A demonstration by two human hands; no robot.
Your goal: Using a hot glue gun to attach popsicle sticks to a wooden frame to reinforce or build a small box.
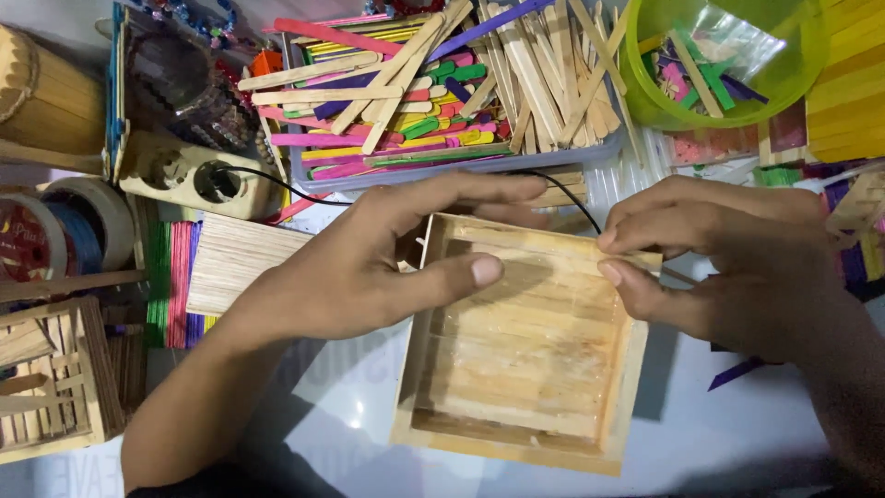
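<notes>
Your left hand (369, 267) reaches over the wooden box (525, 346), a shallow square tray built from pale, flat craft sticks laid side by side, with raised walls and a slightly glossy, glue-streaked floor. Your thumb rests inside near the left wall and your fingers stretch along the far wall, so the hand steadies the box rather than clenching it. Your right hand (728, 258) meets the far right corner, thumb and forefinger pinched on the top edge of the wall there; whether a loose stick sits between them, you cannot tell. The box lies on the smooth white table (304, 424), in the middle, just in front of you.

Beyond it sits a clear plastic bin (442, 101) heaped with plain and brightly dyed sticks, and a translucent green bowl (719, 55) holding a few more. A black cord (295, 192) runs from a cream power strip (189, 175) toward your hands. To the left lie a flat stick panel (235, 263), rolls of tape (64, 231) and a small slatted crate (55, 392).
</notes>
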